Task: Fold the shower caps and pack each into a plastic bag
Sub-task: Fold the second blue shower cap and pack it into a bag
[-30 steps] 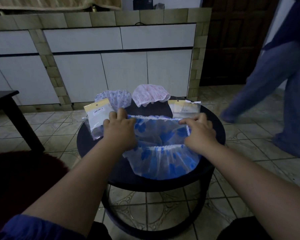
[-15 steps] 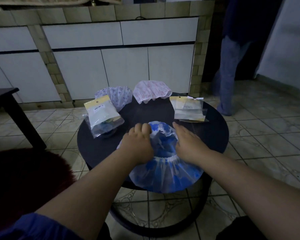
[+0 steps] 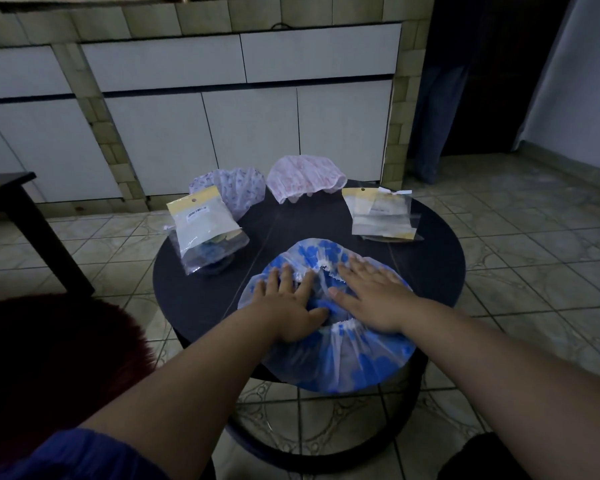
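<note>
A blue-flowered shower cap (image 3: 326, 327) lies at the near edge of the round dark surface (image 3: 430, 265), now pressed flat under the left hand (image 3: 288, 306) and right hand (image 3: 371, 299), fingers straightened from their earlier pinch, so folding looks under way, bagging not yet.

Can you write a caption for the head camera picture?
Both hands press the blue shower cap flat on the round table.

Both my arms stretched forward, forearms bare. Left hand (image 3: 286, 308) flat, palm down, fingers spread straight. Right hand (image 3: 371, 299) likewise flat, fingers straight, angled inward. No grip.
</note>
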